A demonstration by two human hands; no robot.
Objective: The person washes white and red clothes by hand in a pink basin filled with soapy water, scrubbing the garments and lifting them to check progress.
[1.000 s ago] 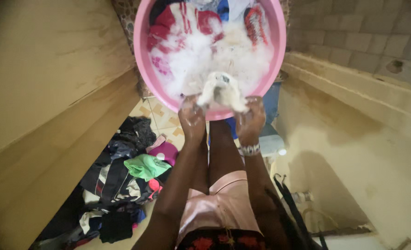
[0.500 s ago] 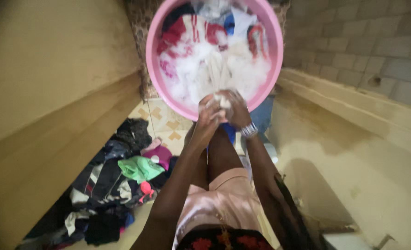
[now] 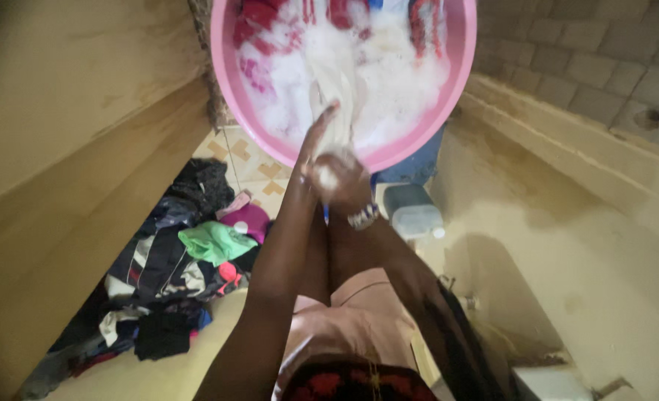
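A pink plastic basin (image 3: pixel 229 82) full of suds and soaking red, white and blue clothes stands in front of me. A wet white cloth (image 3: pixel 337 96) stretches from the suds over the near rim. My right hand (image 3: pixel 341 182), with a beaded bracelet at the wrist, is clenched around the cloth's lower end just outside the rim. My left hand (image 3: pixel 313 141) lies flat along the cloth, fingers extended up over the rim, pressing against it.
A heap of dark, green and magenta clothes (image 3: pixel 188 267) lies on the tiled floor at the left. A blue bucket (image 3: pixel 418 160) and a pale plastic container (image 3: pixel 417 219) sit under the basin. Yellow walls close in on both sides.
The hands were apart holding the cloth at the rim, then came together. Now the left hand slides up along the cloth while the right grips its end.
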